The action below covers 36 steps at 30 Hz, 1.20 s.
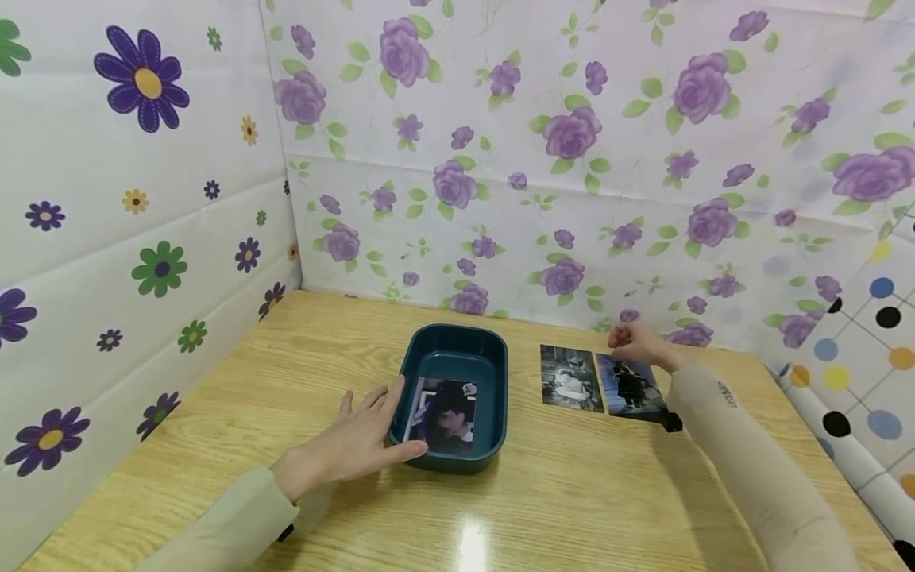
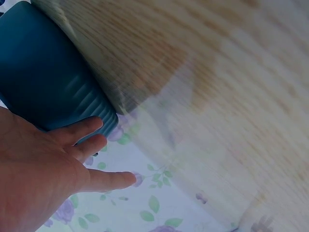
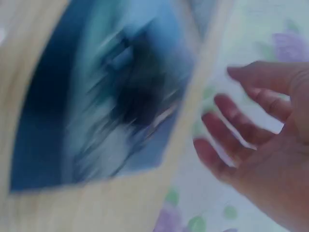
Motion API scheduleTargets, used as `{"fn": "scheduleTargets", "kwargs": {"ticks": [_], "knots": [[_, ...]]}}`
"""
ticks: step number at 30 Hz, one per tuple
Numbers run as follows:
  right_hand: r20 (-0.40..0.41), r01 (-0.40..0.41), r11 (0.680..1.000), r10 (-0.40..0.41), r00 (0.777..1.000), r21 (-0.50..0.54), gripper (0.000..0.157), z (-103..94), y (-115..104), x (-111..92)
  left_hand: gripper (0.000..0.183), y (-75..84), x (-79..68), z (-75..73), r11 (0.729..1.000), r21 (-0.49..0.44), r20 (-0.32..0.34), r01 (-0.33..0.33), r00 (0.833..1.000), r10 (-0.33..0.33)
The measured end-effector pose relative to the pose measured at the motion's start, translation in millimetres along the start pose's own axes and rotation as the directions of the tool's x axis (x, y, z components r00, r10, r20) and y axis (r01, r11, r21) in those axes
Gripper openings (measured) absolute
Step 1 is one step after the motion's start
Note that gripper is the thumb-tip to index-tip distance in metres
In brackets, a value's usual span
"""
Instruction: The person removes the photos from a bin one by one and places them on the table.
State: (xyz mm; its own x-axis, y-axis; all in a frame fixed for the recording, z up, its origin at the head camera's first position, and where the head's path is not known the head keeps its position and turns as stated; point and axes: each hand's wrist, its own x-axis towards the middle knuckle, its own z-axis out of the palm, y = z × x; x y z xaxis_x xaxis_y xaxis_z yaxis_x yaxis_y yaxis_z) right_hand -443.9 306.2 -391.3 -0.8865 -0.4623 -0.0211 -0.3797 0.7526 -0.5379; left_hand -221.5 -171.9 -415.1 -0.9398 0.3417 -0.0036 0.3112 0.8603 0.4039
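A dark teal rectangular box (image 1: 500,397) stands on the table with a photo (image 1: 446,417) of a dark-haired person lying inside. My left hand (image 1: 350,445) rests against the box's left side, fingers straight and spread, thumb over the near rim. In the left wrist view, the ribbed outer wall of the box (image 2: 43,63) lies behind that hand (image 2: 43,164). To the right of the box are a black-and-white photo (image 1: 570,380) and a bluish photo (image 1: 629,389), side by side. Above the bluish photo's far edge hangs my right hand (image 1: 639,347), fingers loosely bent and holding nothing.
The wooden table (image 1: 572,492) meets a rose-patterned cloth wall (image 1: 500,199) close behind the photos. Another flowered cloth (image 1: 179,214) rises on the left, and a dotted one (image 1: 858,373) on the right.
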Motion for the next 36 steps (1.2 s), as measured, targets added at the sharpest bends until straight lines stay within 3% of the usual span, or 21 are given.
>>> {"fn": "scheduleTargets", "kwargs": {"ticks": [5,10,18,24,29,33,36], "knots": [[0.091,0.02,0.964,-0.046,0.995,0.266,0.025,-11.6,-42,17,0.106,-2.8,-2.0,0.3,1.0,-0.004,0.001,0.006,1.0,-0.006],[0.203,0.108,0.943,-0.178,0.963,0.314,0.028,-14.0,-92,39,0.106,-4.9,-2.4,0.5,1.0,-0.001,0.01,0.006,1.0,-0.006],[0.408,0.206,0.939,-0.309,0.859,0.277,0.023,17.9,-165,74,0.106,-4.8,-0.4,2.3,1.0,-0.004,0.03,0.009,1.0,-0.009],[0.529,0.249,0.95,-0.311,0.79,0.187,0.021,52.3,-197,93,0.107,-4.0,1.1,2.6,1.0,-0.012,0.033,-0.003,0.999,0.004],[0.597,0.322,0.938,-0.331,0.731,0.126,0.014,78.9,-211,104,0.107,-4.1,1.4,1.7,1.0,-0.006,0.038,-0.002,0.999,0.002],[0.626,0.363,0.928,-0.331,0.706,0.081,0.013,96.7,-216,111,0.106,-4.3,1.5,1.1,1.0,0.007,0.036,-0.002,0.999,0.002],[0.632,0.387,0.921,-0.325,0.704,0.043,0.013,105.6,-218,113,0.106,-4.4,1.3,0.5,1.0,0.02,0.029,-0.004,1.0,0.003]]}}
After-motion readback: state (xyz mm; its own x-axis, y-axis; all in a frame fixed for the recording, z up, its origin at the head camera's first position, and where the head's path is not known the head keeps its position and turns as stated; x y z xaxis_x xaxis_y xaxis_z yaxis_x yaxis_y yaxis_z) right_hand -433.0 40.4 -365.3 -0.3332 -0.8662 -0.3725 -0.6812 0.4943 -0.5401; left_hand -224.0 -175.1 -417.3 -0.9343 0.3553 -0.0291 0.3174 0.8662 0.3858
